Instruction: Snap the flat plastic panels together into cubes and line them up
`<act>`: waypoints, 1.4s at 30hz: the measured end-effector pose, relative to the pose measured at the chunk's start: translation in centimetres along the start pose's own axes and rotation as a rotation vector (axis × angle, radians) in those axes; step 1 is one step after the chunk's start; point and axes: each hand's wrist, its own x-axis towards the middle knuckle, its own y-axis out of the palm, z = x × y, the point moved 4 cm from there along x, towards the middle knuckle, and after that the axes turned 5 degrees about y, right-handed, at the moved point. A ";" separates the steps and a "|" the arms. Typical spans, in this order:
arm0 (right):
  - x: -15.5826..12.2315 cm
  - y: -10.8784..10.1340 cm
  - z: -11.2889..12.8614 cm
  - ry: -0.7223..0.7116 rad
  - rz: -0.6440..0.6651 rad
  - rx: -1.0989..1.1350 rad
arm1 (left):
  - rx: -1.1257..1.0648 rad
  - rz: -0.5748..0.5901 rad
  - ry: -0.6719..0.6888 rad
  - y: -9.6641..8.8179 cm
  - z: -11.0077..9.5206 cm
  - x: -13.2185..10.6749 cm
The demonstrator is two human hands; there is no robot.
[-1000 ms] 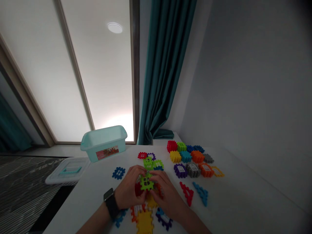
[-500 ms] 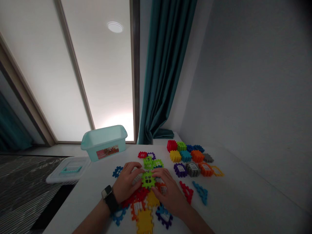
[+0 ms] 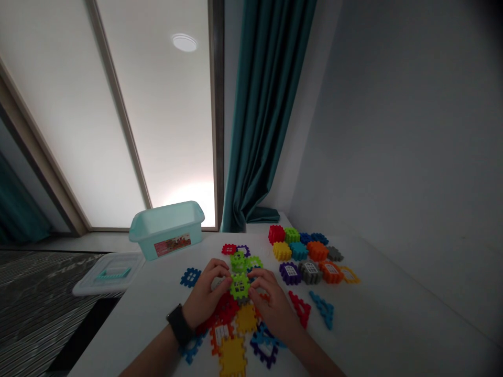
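Observation:
A lime-green square block piece (image 3: 239, 287) with a window pattern sits between my two hands. My left hand (image 3: 206, 296), a dark watch on its wrist, grips the left edge with thumb and fingers. On the opposite edge, my right hand (image 3: 273, 303) pinches the same piece. Beneath and around the hands lie flat interlocking pieces: red ones (image 3: 223, 310) partly under the left hand, a yellow square (image 3: 247, 318), an orange window piece (image 3: 221, 335) and a purple frame (image 3: 264, 352). More lime-green pieces (image 3: 238, 262) lie just beyond the fingers.
Sorted stacks of pieces stand at the back right, among them a red stack (image 3: 276, 234) and a grey stack (image 3: 310, 272). Red (image 3: 300, 309) and blue (image 3: 323, 310) triangles lie right. A mint tub (image 3: 168, 230) stands back left, its clear lid (image 3: 110, 272) beside it.
The green piece has tilted and risen slightly between my hands, its window openings now showing lighter. My right-hand fingers have drawn in along its edge.

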 end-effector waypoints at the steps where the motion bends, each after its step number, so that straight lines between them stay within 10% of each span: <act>1: 0.0 0.1 0.0 0.005 0.007 -0.005 | 0.001 -0.002 -0.008 0.0 0.1 0.0; 21: 0.1 0.3 -0.7 0.139 -0.006 0.011 | 0.560 0.034 0.292 -0.2 0.1 -0.8; 32: -0.2 -1.4 1.0 -0.328 -0.144 -0.295 | 0.366 0.034 0.203 -0.3 1.1 -0.9; 42: -0.3 -1.3 1.0 -0.397 -0.079 -0.307 | 0.289 0.071 0.183 -0.2 1.4 -0.9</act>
